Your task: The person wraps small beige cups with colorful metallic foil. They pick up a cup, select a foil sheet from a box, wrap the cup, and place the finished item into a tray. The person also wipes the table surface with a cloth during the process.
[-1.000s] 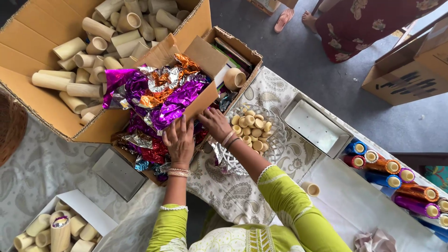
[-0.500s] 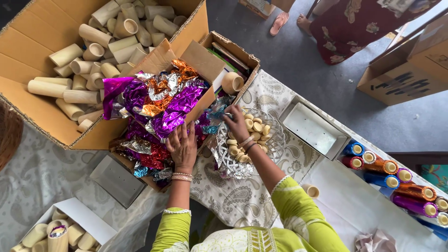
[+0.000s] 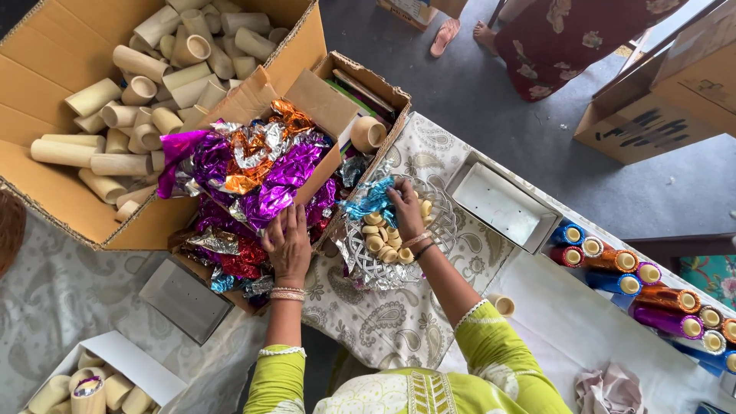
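The left hand [image 3: 289, 244] lies flat, fingers spread and clenched on nothing, pressed onto the heap of crumpled foil sheets [image 3: 253, 172], purple, orange, silver and red, that fills the small open carton [image 3: 330, 96]; the right hand [image 3: 404, 213] pinches a blue foil sheet [image 3: 369, 202] between its fingertips, holding it over the silver patterned tray [image 3: 376, 268]; that tray sits just beside the small carton, on its near-right side, and holds a cluster of short beige cardboard rings [image 3: 377, 241], some touching the right hand's wrist bangles; the tray rests on a desk [image 3: 383, 330] covered with a paisley cloth; beyond the small carton, touching its far-left flap, stands a large cardboard box [image 3: 46, 192] packed with bare cardboard tubes [image 3: 138, 92]; one loose tube [image 3: 367, 133] lies inside the small carton's far corner; to the right of the tray sits a shallow white tray [image 3: 502, 205], and further right a row of foil-wrapped tubes [image 3: 652, 295] in blue, red, orange and purple; near the left of the small carton's near edge lies a grey flat lid [image 3: 184, 299], and beyond that a white box [image 3: 115, 376] of more tubes; another person's feet [image 3: 460, 34] stand on the floor well beyond the tray.
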